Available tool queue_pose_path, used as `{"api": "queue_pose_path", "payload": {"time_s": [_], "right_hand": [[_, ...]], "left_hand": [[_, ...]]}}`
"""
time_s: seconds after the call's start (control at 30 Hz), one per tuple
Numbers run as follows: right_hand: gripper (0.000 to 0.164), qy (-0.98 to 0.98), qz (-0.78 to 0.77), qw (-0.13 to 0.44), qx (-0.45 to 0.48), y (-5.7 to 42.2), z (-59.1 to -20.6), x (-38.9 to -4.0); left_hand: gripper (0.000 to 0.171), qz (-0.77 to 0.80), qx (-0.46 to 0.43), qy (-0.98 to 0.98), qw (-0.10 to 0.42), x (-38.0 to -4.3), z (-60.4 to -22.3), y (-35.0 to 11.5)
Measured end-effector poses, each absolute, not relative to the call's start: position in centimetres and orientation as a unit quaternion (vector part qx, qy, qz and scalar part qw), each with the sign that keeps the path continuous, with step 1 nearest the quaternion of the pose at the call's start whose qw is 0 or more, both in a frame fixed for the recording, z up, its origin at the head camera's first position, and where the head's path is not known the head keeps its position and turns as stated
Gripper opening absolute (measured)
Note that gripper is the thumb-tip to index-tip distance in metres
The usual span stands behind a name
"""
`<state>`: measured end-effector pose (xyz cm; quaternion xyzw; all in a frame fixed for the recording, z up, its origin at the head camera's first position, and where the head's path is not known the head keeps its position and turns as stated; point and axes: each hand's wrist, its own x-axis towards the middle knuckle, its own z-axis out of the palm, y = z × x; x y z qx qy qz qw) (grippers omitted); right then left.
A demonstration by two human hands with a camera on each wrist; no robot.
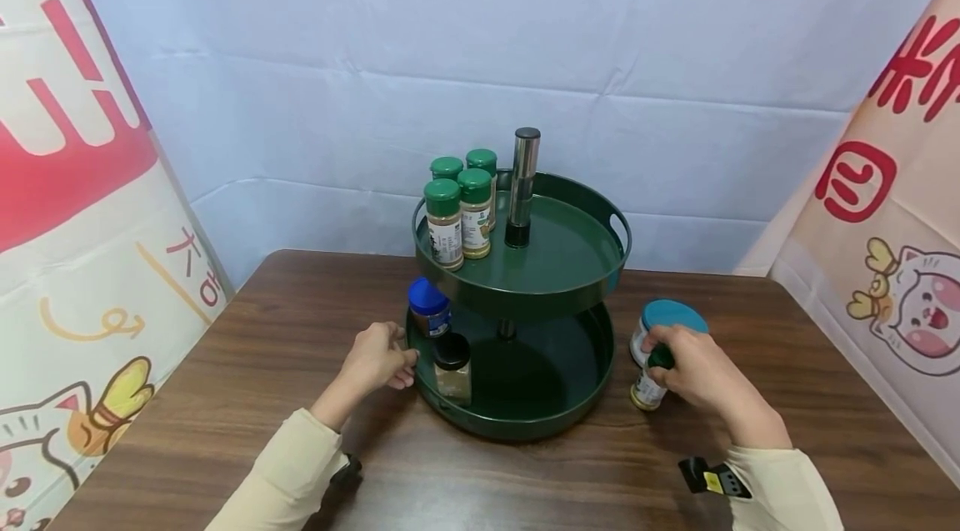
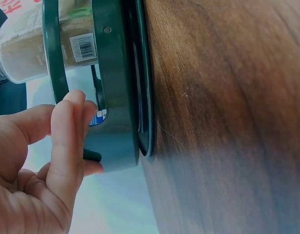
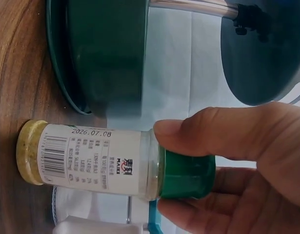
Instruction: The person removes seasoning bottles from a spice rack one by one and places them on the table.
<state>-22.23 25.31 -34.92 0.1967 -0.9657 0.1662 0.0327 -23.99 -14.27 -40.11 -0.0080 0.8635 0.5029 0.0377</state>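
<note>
By its green cap, my right hand (image 1: 699, 368) grips a spice jar (image 3: 93, 158) of yellowish seasoning, thumb on one side and fingers on the other. This jar is upright, close over the table right of a dark green two-tier round tray (image 1: 525, 428). My left hand (image 1: 377, 358) pinches the lower tier's left rim, thumb and fingers at the handle slot in the left wrist view. Just inside that rim are a black-capped jar (image 1: 453, 381) and a blue-capped jar (image 1: 430, 310). Several green-capped spice jars (image 1: 444, 235) stand on the upper tier's left side.
A tub with a blue lid (image 1: 675, 314) stands right behind the held jar. From the upper tier rises a metal post (image 1: 525, 181). The brown wooden table (image 1: 247, 364) meets a pale cloth backdrop, with printed cloths on both sides.
</note>
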Motion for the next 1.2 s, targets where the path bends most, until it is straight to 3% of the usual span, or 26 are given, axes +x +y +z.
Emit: {"api": "queue_pose_path", "payload": {"time_s": [0.17,0.47,0.93,1.2], "right_hand": [[0.024,-0.968,0.154,0.037,0.196,25.2,-34.9,-22.1],[0.046,-0.971,0.137,0.017,0.196,24.8,-34.0,-21.4],[0.038,-0.967,0.107,0.064,0.223,22.7,-33.9,-20.4],[0.038,-0.959,0.112,0.05,0.256,20.5,-33.8,-20.2]], "left_hand": [[0.047,0.502,-0.004,0.864,0.04,-24.0,-40.1,-14.3],[0.047,0.496,-0.013,0.867,0.038,-24.1,-40.1,-14.2],[0.046,0.49,-0.014,0.871,0.035,-24.0,-40.2,-14.2],[0.046,0.491,-0.017,0.87,0.036,-24.0,-40.2,-14.2]]}}
